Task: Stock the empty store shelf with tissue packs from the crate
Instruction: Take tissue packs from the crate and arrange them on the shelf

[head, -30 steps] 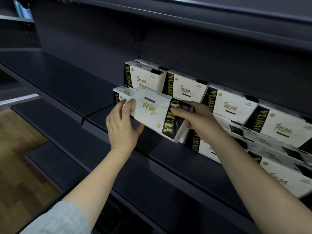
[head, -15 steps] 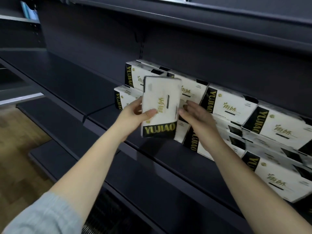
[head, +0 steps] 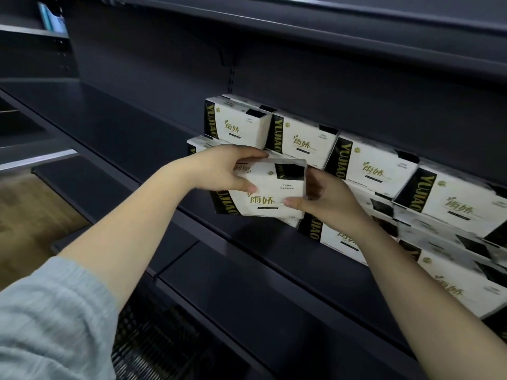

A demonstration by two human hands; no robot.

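A pale grey knitted sleeve (head: 52, 319) fills the near left corner. The left hand (head: 222, 167) grips the upper left corner of a white plastic-wrapped tissue pack with a black-and-gold end band (head: 270, 193), its fingers curled over the top edge. The right hand (head: 326, 198) pinches the pack's right edge. The pack hovers just in front of the stacked white tissue packs (head: 373, 165) on the dark metal shelf (head: 131, 133).
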